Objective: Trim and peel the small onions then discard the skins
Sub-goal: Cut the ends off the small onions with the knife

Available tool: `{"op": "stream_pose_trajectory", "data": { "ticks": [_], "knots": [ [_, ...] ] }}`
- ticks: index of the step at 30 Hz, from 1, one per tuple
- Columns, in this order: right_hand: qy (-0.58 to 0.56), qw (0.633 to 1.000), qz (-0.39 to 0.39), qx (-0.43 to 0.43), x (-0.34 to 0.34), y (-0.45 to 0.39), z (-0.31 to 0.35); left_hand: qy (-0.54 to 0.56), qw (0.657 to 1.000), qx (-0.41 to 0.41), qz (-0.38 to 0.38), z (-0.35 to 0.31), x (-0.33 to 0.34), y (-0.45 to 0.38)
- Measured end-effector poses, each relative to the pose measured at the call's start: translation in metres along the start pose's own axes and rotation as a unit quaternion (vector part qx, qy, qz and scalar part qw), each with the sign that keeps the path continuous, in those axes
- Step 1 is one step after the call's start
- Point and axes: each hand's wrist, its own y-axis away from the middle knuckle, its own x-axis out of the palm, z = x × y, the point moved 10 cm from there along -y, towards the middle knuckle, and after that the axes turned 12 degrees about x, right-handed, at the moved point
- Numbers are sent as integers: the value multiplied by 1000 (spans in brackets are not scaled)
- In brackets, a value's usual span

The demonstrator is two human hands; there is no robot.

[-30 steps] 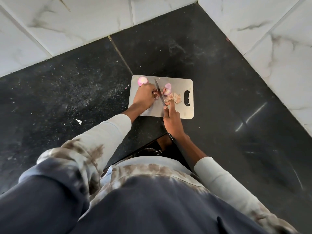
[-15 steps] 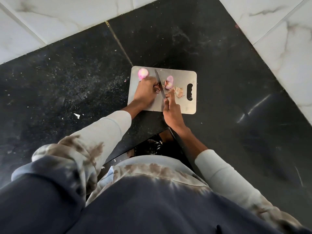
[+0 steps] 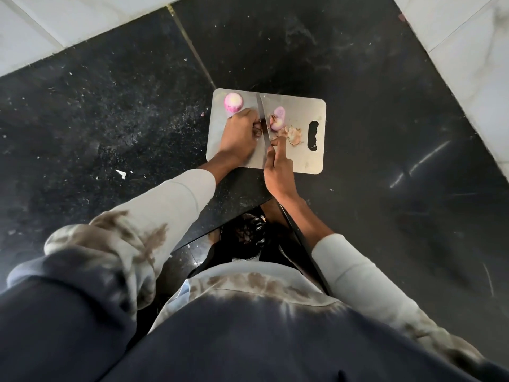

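Trimming looks like the step in hand, seen from the head view, the only one there is. Left hand (image 3: 239, 133) lies knuckles-up on the board (image 3: 308, 158), fingers curled down over something small at their tips. What sits under them is hidden; I take it for an onion being held for the cut, but cannot tell for sure. Right hand (image 3: 276, 172) grips the knife (image 3: 264, 125), fingers wrapped on the handle, forefinger laid out along the blade's right side. Blade runs away from the body, its edge just right of the left fingertips.

One peeled onion (image 3: 233, 102) rests just beyond the left knuckles, near the board's far left corner, pale and clean. A second onion (image 3: 278, 122) lies just right of the blade, ahead of the right forefinger, pink with some skin seemingly still clinging. Skins (image 3: 294, 135) are heaped right of that forefinger, near the board's handle slot. Board sits on a dark counter (image 3: 385, 133).

Judgement: task about midway. Next move calls for a short, controlled press through the held end, left fingertips kept tucked clear of the edge, then peeling. Skins not yet discarded; a dark bag (image 3: 245, 235) seems to sit below the counter edge, between the wrists, possibly for them.
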Motion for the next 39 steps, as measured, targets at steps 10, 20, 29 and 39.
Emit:
{"op": "stream_pose_trajectory", "data": {
  "ticks": [10,20,29,39],
  "knots": [
    [14,1000,8,2,-2,10,-8,0,1000,-12,-21,2,0,3],
    [75,996,-17,-34,3,22,-7,22,999,-33,-27,11,1,9],
    [98,994,-35,-35,1,32,-4,40,998,-37,-25,9,-5,8],
    [77,997,-23,-13,-5,33,-10,73,995,-57,-31,11,-9,9]
  ]
}}
